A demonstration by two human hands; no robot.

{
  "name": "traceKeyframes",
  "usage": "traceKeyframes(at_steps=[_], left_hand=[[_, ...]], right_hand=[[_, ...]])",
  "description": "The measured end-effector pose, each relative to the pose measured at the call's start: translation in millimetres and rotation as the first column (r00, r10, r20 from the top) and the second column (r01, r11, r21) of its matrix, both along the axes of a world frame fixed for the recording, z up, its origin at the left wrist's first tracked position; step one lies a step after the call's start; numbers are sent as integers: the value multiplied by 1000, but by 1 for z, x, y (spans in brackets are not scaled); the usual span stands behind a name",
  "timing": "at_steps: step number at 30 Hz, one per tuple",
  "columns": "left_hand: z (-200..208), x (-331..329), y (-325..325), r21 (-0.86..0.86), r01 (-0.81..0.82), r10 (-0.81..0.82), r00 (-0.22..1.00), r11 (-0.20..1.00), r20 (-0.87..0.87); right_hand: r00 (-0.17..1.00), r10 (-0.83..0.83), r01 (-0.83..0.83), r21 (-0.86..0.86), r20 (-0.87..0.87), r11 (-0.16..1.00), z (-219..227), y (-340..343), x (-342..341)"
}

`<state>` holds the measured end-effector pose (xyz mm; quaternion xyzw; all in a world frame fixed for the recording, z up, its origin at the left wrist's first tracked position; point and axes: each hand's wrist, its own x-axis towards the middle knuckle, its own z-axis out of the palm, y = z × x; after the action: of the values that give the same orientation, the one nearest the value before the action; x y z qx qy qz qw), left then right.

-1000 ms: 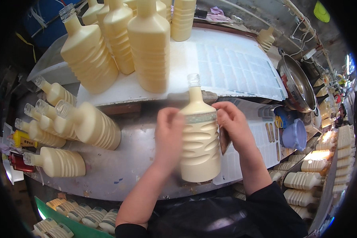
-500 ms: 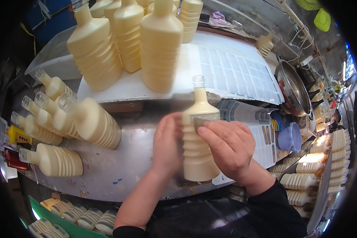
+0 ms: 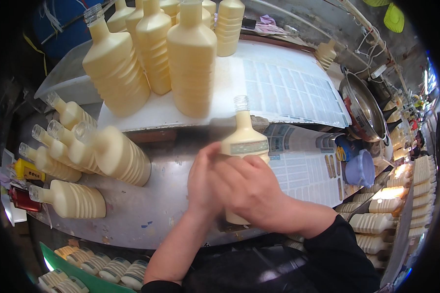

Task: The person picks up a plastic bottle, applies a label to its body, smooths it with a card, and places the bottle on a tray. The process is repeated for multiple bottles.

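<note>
A cream plastic bottle (image 3: 243, 132) with a clear threaded neck stands upright before me, a greenish-grey label band (image 3: 249, 147) across its shoulder. My left hand (image 3: 200, 183) is closed against the bottle's left side, its fingers partly hidden. Across the front of the bottle, below the label, lies my right hand (image 3: 247, 193), fingers curled toward the left hand. A small grey-brown pad showed in those fingers half a second ago; the hand itself hides it now. Much of the bottle's ribbed body is covered by the hands.
Several cream bottles (image 3: 191, 68) stand on a raised white board; more (image 3: 78, 199) lie at left. Label sheets (image 3: 291, 88) cover the board's right part. A purple basin (image 3: 361, 168) and metal pan (image 3: 364, 110) sit at right. A green tray (image 3: 90, 278) holds labelled bottles, lower left.
My right hand has swept left and down from the label to the bottle's front, beside my left hand. More of the label shows. The bottle stays nearly in place.
</note>
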<state>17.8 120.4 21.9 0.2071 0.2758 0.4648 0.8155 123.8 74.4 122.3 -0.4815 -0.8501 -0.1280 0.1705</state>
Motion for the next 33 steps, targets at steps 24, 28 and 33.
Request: traceKeyframes(at_steps=[24, 28, 33], left_hand=[[31, 17, 5, 233, 112, -17, 926, 966, -376], [32, 24, 9, 227, 168, -17, 836, 959, -549], [20, 19, 8, 263, 152, 4, 859, 953, -513]], right_hand=[[342, -409, 182, -367, -846, 912, 1, 30, 47], [554, -375, 282, -256, -743, 925, -8, 28, 41], [461, -408, 394, -231, -788, 890, -38, 21, 83]])
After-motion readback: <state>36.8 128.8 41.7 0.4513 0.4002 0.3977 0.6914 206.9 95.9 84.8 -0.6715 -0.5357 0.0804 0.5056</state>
